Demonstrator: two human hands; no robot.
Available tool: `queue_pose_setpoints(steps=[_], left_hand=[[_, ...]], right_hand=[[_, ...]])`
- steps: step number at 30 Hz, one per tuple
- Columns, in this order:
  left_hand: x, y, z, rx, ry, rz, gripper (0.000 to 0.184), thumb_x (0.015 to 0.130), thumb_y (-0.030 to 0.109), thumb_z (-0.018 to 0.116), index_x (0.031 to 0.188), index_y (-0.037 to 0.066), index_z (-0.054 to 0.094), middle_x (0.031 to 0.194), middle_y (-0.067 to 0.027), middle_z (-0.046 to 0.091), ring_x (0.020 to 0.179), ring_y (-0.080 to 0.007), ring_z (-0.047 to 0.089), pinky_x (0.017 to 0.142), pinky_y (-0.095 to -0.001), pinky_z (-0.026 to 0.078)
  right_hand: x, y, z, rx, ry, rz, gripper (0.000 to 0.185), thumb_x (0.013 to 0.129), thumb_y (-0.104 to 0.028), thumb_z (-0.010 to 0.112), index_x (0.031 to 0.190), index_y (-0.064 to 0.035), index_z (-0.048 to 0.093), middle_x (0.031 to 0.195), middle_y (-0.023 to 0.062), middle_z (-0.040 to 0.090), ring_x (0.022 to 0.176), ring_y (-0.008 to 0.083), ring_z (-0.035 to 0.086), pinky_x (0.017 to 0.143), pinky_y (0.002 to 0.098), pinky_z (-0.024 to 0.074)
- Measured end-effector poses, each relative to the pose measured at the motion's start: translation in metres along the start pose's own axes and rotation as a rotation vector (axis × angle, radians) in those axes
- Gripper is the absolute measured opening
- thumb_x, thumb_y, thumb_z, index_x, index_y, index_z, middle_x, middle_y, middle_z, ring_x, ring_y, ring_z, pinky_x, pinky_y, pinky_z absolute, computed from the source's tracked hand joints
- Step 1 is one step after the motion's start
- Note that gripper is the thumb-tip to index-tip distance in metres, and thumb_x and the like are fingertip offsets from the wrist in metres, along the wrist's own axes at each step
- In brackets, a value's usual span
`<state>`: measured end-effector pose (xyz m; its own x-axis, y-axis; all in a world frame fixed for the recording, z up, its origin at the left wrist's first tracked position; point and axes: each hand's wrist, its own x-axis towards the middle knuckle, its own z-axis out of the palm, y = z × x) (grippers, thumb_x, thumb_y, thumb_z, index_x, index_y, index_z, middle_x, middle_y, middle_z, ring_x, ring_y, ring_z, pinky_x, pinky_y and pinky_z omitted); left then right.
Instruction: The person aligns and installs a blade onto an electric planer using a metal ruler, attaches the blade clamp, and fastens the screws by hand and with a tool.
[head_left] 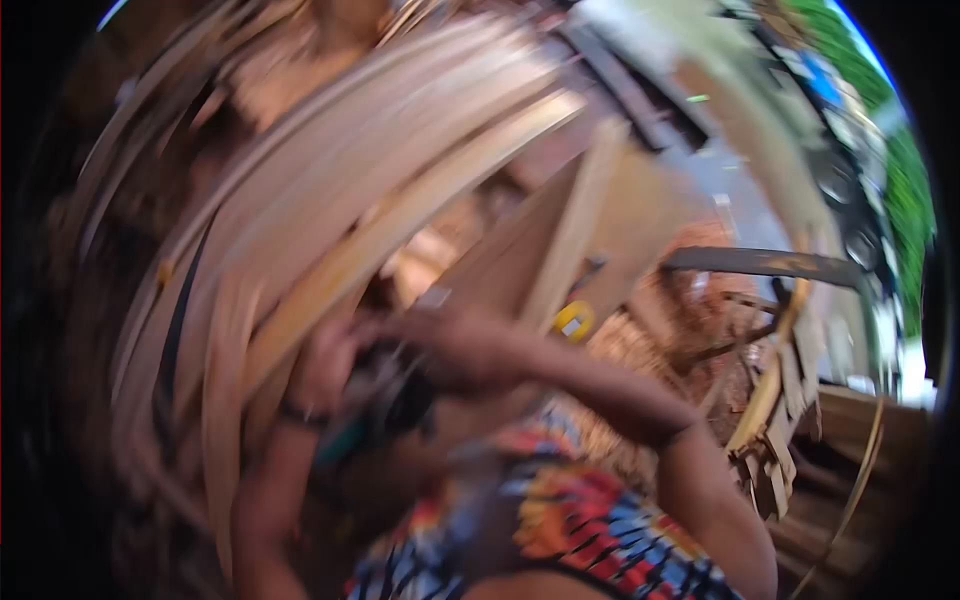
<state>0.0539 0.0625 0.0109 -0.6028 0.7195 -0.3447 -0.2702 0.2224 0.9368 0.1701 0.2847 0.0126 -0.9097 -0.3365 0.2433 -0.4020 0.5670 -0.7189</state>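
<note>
Both hands meet at a dark, teal-marked tool point(400, 402), and the step in hand looks like handling or steadying it; its exact kind is lost in the blur. It sits low between the left hand point(328, 365) and the right hand point(450, 345), in front of the patterned clothing point(600, 520) and near the long planks point(350, 170). Fingers seem curled at it, yet I cannot tell whether either grip is closed around it or merely touching. The next move, I judge, calls for a secure two-handed hold and clear footing.

The planks are pale, flat and long (the wide lens bows them into curves), with a yellower squared timber point(420, 205) along their near side. A narrow board point(580, 220) slants beyond the right hand, near a round yellow item point(573, 320). Reddish-brown shavings point(625, 365) lie loose and crumbly, with a dark, flat blade-like strip point(760, 264) above them.
</note>
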Motion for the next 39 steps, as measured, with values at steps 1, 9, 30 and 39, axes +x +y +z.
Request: queue_pose_setpoints(steps=[1,9,30,39], left_hand=[[0.002,-0.013,-0.010,0.122,0.036,0.042,0.030,0.101,0.012,0.046,0.117,0.000,0.069,0.106,-0.0045,0.070,0.097,-0.0141,0.065,0.085,-0.0293,0.053],[0.019,-0.013,-0.039,-0.160,0.083,-0.257,0.020,0.104,0.023,0.066,0.109,0.005,0.072,0.087,-0.0005,0.072,0.066,-0.0070,0.065,0.062,-0.0220,0.052],[0.054,-0.049,-0.064,-0.206,0.018,-0.573,0.015,0.103,0.016,0.067,0.109,0.003,0.071,0.086,-0.0021,0.070,0.061,-0.0047,0.053,0.056,-0.0209,0.046],[0.053,-0.046,-0.050,-0.072,0.111,-0.645,0.020,0.102,0.009,0.062,0.117,-0.001,0.068,0.085,-0.0034,0.069,0.060,-0.0055,0.052,0.055,-0.0222,0.046]], right_hand=[[0.001,0.001,-0.006,0.018,0.011,-0.038,0.088,0.070,-0.018,0.079,0.152,-0.0094,0.048,0.137,0.0208,0.061,0.124,0.0412,0.060,0.107,0.0486,0.0488],[0.018,0.006,-0.012,0.127,0.003,-0.036,0.066,0.076,-0.009,0.080,0.139,-0.0039,0.060,0.120,0.0199,0.069,0.114,0.0409,0.066,0.098,0.0475,0.0519],[0.002,0.035,0.036,-0.103,0.199,0.044,0.021,0.072,-0.013,0.073,0.092,-0.0106,0.070,0.087,0.0034,0.063,0.083,0.0245,0.063,0.077,0.0385,0.0483],[-0.008,0.024,0.050,-0.014,0.272,0.098,0.023,0.071,-0.011,0.073,0.093,-0.0093,0.068,0.088,0.0031,0.061,0.085,0.0232,0.062,0.080,0.0377,0.0467]])
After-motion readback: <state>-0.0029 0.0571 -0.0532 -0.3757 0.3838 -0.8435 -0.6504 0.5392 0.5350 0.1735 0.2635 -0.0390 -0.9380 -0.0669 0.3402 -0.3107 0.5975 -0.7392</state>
